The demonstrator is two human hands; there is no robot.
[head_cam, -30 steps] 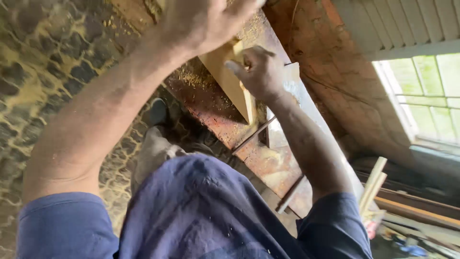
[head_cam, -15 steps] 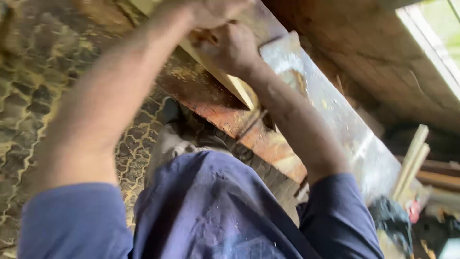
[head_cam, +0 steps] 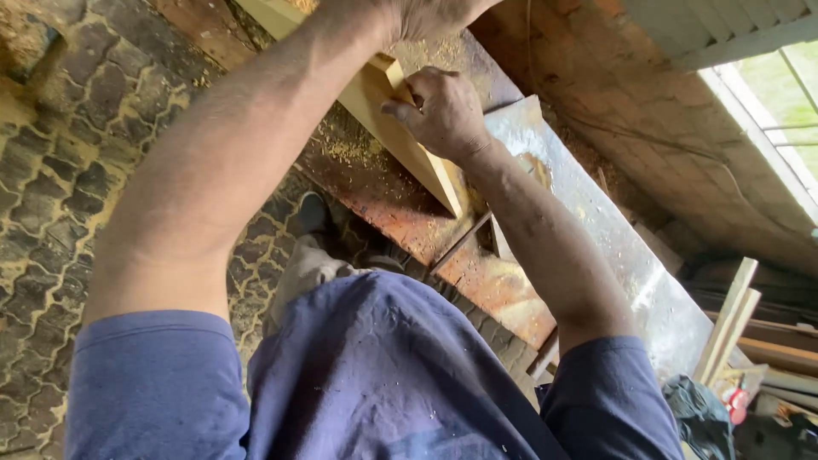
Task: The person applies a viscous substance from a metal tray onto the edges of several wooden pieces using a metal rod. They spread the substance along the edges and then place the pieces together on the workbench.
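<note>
Both hands, right hand [head_cam: 443, 111] and left hand [head_cam: 426, 15], grip a pale wooden board [head_cam: 400, 136] on a rusty, sawdust-strewn table [head_cam: 400, 204].

One view only: a camera on my head, looking steeply down and slightly forward over my own chest. Very near; my blue shirt [head_cam: 383, 375] and both sleeves fill the lower frame. My left forearm runs up the left half to my left hand [head_cam: 426, 13], cut by the top edge. My right hand [head_cam: 443, 111] sits upper centre on a pale wooden board [head_cam: 409, 136] over a rusty metal table [head_cam: 400, 204]. Cobbled floor [head_cam: 68, 153] lies far left; a window [head_cam: 767, 94] lies at upper right. The frame is tilted. No second view shares anything.
</note>
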